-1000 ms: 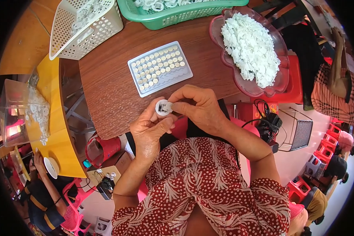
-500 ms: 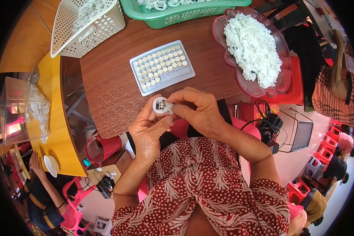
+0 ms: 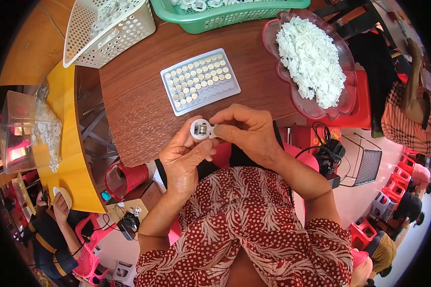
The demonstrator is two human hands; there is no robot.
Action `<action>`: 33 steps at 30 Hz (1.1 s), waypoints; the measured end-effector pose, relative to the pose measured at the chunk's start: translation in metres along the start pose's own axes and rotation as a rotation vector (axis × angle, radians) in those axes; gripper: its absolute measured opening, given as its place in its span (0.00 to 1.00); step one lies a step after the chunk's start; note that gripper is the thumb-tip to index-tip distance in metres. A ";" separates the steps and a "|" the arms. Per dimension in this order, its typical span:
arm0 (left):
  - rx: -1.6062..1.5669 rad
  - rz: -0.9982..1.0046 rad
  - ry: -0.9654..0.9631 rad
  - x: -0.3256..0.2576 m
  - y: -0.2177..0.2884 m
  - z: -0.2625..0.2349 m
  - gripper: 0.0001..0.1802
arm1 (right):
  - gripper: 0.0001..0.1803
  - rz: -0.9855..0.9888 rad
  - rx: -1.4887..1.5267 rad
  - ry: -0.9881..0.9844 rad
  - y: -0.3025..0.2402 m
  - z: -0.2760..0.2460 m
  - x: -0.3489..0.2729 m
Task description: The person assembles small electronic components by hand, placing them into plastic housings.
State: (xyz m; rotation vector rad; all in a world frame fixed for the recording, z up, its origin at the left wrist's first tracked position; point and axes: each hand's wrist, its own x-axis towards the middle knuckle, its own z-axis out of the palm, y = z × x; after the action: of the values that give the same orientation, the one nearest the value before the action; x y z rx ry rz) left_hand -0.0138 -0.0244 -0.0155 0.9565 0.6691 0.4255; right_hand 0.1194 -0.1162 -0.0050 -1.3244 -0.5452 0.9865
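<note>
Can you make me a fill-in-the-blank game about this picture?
1. The left hand and right hand hold a round part whose rim is colored ____.
2. The tray lies on a ____ wooden table.
3. The pink bowl is on the tray's ____ (left or right) side.
4. Right of the cream basket is a ____ basket.

Missing words: white; brown; right; green.

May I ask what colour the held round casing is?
The round casing is white (head view).
</note>
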 end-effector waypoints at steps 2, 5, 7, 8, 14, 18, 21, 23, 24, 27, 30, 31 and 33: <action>-0.020 -0.017 -0.008 0.000 -0.002 0.001 0.26 | 0.06 0.012 0.115 0.043 0.000 0.005 0.000; 0.052 0.026 -0.006 -0.001 -0.003 0.002 0.24 | 0.04 -0.026 0.159 0.095 0.004 0.012 0.001; 0.048 0.043 -0.008 -0.001 -0.002 0.002 0.23 | 0.03 -0.208 -0.013 0.119 0.010 0.016 0.001; 0.049 0.044 -0.006 -0.001 -0.002 0.002 0.23 | 0.03 -0.208 -0.012 0.118 0.009 0.018 0.001; 0.057 0.081 -0.013 -0.001 -0.003 0.002 0.22 | 0.04 -0.191 0.022 0.169 0.011 0.027 -0.003; 0.048 0.081 -0.008 -0.001 -0.001 0.002 0.22 | 0.05 -0.290 -0.217 0.204 0.016 0.024 -0.002; 0.054 0.072 -0.008 -0.002 0.001 0.003 0.21 | 0.06 -0.331 -0.297 0.187 0.016 0.022 -0.003; 0.055 0.067 -0.005 -0.002 0.001 0.003 0.21 | 0.07 -0.330 -0.309 0.165 0.016 0.021 -0.002; 0.050 0.061 -0.006 -0.002 0.000 0.002 0.21 | 0.07 -0.360 -0.341 0.164 0.016 0.021 -0.001; 0.034 0.055 -0.008 -0.002 0.001 0.003 0.21 | 0.07 -0.432 -0.385 0.187 0.018 0.021 0.002; 0.015 0.059 -0.014 -0.002 0.001 0.003 0.21 | 0.07 -0.484 -0.436 0.209 0.019 0.021 0.002; 0.006 0.062 -0.022 -0.002 0.001 0.003 0.21 | 0.07 -0.494 -0.478 0.209 0.019 0.020 0.001; 0.002 0.065 0.000 -0.002 0.002 0.007 0.21 | 0.07 -0.519 -0.484 0.207 0.021 0.020 0.001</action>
State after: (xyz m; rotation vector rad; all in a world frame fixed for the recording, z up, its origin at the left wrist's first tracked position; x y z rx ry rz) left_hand -0.0105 -0.0285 -0.0107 0.9826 0.6396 0.4823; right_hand 0.0980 -0.1053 -0.0209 -1.5735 -0.9474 0.2895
